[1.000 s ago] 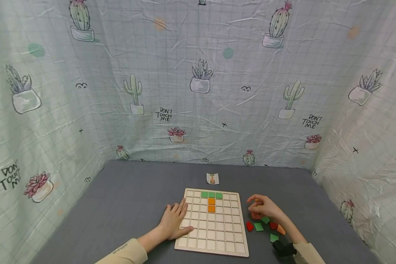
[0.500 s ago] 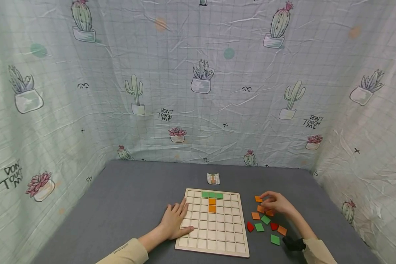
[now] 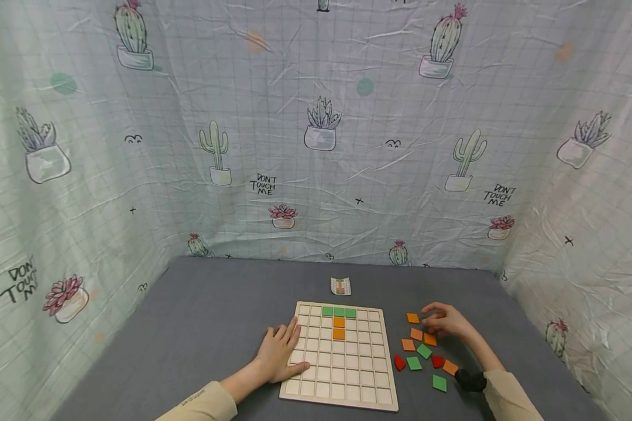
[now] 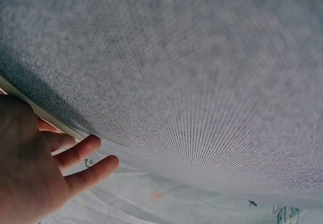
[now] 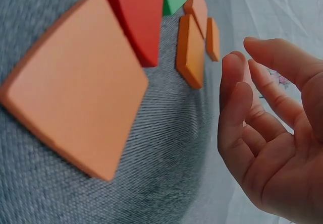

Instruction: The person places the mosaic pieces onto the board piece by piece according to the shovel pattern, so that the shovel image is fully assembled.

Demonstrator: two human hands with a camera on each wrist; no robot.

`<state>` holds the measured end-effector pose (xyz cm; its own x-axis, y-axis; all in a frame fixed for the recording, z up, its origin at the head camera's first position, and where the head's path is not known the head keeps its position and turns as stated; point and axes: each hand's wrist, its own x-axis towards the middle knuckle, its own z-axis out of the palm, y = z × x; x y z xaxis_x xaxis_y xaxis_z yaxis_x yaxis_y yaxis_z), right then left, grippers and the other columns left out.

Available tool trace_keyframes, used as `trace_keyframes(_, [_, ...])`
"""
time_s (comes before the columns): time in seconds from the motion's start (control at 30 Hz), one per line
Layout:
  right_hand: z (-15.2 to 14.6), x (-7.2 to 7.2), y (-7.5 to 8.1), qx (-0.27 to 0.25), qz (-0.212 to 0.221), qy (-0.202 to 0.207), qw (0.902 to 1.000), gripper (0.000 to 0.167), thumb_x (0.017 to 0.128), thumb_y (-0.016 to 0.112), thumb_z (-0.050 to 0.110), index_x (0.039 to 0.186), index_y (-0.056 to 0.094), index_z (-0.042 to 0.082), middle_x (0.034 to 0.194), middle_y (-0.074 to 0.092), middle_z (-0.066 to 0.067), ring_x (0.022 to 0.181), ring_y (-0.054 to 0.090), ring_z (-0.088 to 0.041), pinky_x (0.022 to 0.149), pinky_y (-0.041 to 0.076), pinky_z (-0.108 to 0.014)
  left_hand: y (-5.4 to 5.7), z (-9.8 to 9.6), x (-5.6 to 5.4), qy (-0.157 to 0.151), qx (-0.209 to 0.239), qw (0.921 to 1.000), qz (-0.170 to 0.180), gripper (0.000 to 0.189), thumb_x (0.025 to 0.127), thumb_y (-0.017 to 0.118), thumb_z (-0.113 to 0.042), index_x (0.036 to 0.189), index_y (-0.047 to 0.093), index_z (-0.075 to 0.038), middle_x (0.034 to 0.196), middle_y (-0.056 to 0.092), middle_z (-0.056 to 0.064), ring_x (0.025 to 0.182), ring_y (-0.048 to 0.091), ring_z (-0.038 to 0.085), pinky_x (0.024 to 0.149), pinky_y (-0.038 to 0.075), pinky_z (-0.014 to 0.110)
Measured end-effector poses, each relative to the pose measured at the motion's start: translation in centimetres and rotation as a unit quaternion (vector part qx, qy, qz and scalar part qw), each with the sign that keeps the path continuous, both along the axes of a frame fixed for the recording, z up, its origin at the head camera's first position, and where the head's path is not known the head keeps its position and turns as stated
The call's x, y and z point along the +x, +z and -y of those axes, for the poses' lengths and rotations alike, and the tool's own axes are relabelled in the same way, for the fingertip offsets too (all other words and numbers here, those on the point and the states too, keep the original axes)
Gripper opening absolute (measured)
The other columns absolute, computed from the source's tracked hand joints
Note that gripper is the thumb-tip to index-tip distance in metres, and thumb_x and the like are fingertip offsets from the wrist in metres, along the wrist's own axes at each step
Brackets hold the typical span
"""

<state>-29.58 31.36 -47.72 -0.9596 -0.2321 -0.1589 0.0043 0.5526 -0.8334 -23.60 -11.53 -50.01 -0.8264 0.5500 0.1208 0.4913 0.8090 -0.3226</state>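
My left hand (image 3: 278, 354) rests with spread fingers on the left edge of a pale wooden grid board (image 3: 322, 374). In the left wrist view the fingers of this left hand (image 4: 35, 158) reach past the board's rim. Three green square tiles (image 3: 339, 312) lie in the board's top row, with two orange tiles (image 3: 339, 328) below the middle one. Right of the board, my right hand (image 3: 449, 321) hovers by a loose orange tile (image 3: 413, 318). In the right wrist view the right hand (image 5: 272, 133) has loosely bent fingers and no tile shows between them.
Loose tiles lie right of the board: several orange ones (image 3: 416, 334), green ones (image 3: 414, 363) and red rounded ones (image 3: 399, 362). A small patterned card (image 3: 340, 286) lies behind the board. Cactus-print curtains (image 3: 295, 234) enclose the grey table (image 3: 232, 304).
My right hand has moved right and slightly away from over the loose tiles, uncovering several orange ones. My left hand and the tiles on the board stay as they were.
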Motion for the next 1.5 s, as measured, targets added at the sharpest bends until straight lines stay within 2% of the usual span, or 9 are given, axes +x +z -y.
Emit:
trace_keyframes(0.13, [-0.1, -0.3, -0.5, 0.004, 0.008, -0.009, 0.9999, 0.043, 0.083, 0.062, 0.017, 0.115, 0.048, -0.007, 0.082, 0.068, -0.005, 0.068, 0.059, -0.013, 0.061, 0.047, -0.032, -0.1, 0.0, 0.0, 0.001, 0.0, 1.0, 0.002, 0.083, 0.081, 0.027, -0.071, 0.135, 0.039, -0.009, 0.142, 0.035, 0.01, 0.11, 0.046, 0.023, 0.082, 0.037, 0.045])
trace_keyframes(0.53, [-0.1, -1.0, -1.1, -0.007, 0.021, 0.005, 0.9997, 0.046, 0.082, 0.062, 0.016, 0.117, 0.047, -0.009, 0.078, 0.068, -0.004, 0.068, 0.063, -0.012, 0.063, 0.051, -0.032, -0.4, 0.1, -0.2, -0.005, 0.001, 1.0, -0.008, 0.084, 0.081, 0.025, -0.071, 0.135, 0.039, -0.009, 0.142, 0.035, 0.011, 0.109, 0.046, 0.023, 0.08, 0.036, 0.043])
trace_keyframes(0.77, [0.2, -1.3, -1.5, 0.005, 0.038, -0.03, 0.9988, 0.046, 0.08, 0.064, 0.017, 0.118, 0.049, -0.005, 0.073, 0.067, 0.0, 0.064, 0.062, -0.011, 0.058, 0.049, -0.029, -0.3, 0.1, -0.1, -0.002, -0.001, 1.0, -0.005, 0.084, 0.081, 0.025, -0.071, 0.135, 0.039, -0.009, 0.142, 0.035, 0.01, 0.11, 0.046, 0.023, 0.08, 0.036, 0.043])
trace_keyframes(1.0, [0.4, -1.5, -1.8, 0.017, 0.034, -0.028, 0.9989, 0.048, 0.078, 0.067, 0.017, 0.117, 0.05, -0.004, 0.067, 0.065, 0.003, 0.057, 0.058, -0.009, 0.052, 0.047, -0.027, -0.1, 0.0, -0.1, 0.0, -0.007, 0.9999, -0.007, 0.083, 0.081, 0.026, -0.071, 0.135, 0.04, -0.009, 0.142, 0.035, 0.01, 0.11, 0.046, 0.023, 0.081, 0.037, 0.043])
trace_keyframes(1.23, [1.1, -1.5, -1.6, 0.043, 0.018, -0.055, 0.9974, 0.04, 0.076, 0.069, 0.016, 0.11, 0.055, 0.0, 0.059, 0.061, 0.002, 0.051, 0.055, -0.01, 0.047, 0.044, -0.027, -0.1, 0.0, 0.0, 0.001, -0.005, 1.0, -0.005, 0.083, 0.081, 0.026, -0.071, 0.135, 0.04, -0.009, 0.142, 0.035, 0.01, 0.11, 0.046, 0.023, 0.081, 0.036, 0.044])
trace_keyframes(1.5, [1.4, -1.7, -1.8, 0.069, 0.021, -0.086, 0.9936, 0.034, 0.073, 0.071, 0.015, 0.103, 0.059, 0.005, 0.056, 0.059, 0.002, 0.05, 0.054, -0.01, 0.047, 0.044, -0.026, -0.2, 0.0, -0.2, 0.006, -0.006, 0.9999, 0.005, 0.084, 0.081, 0.025, -0.072, 0.136, 0.038, -0.01, 0.143, 0.033, 0.01, 0.112, 0.045, 0.023, 0.082, 0.036, 0.045])
